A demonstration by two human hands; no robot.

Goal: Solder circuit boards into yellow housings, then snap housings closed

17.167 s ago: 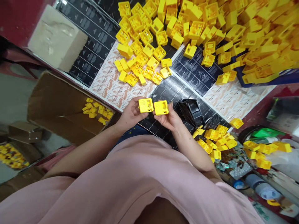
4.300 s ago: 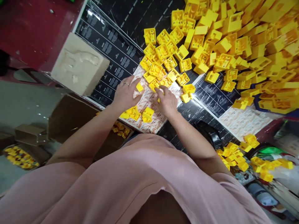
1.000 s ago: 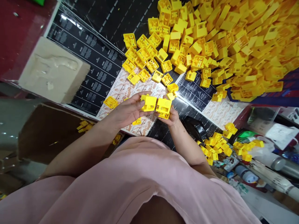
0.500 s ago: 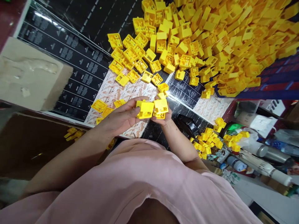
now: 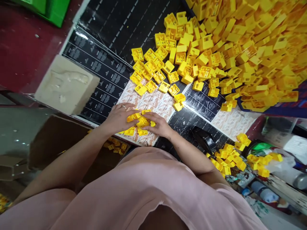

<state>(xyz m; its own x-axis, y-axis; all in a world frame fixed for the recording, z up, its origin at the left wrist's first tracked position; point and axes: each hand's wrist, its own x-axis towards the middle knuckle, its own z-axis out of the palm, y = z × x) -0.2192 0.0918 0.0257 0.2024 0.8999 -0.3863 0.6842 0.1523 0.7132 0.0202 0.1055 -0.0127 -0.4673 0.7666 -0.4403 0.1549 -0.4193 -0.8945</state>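
Several small yellow plastic casings [image 5: 129, 131] lie on the patterned sheet by the near table edge. My left hand [image 5: 118, 118], with a ring on one finger, reaches over them from the left, fingers stretched out and touching some. From the right, my right hand [image 5: 159, 124] spreads its fingers around the same cluster. Between the two hands sits a blurred yellow casing [image 5: 143, 121]; its lower details cannot be made out. Fingertips partly hide the cluster, but neither hand appears closed around a piece.
A large heap of yellow casings [image 5: 249, 57] fills the back right, spreading onto the black-covered table [image 5: 107, 19]. A beige block [image 5: 67, 84] sits left. Below the edge stands a cardboard box [image 5: 55, 143]. At right are a black object [image 5: 203, 139], more casings [image 5: 230, 159] and bottles.
Both hands have come down from holding yellow casings up to the cluster on the patterned sheet, and their fingers have spread. The camera view has shifted, showing more at the left.
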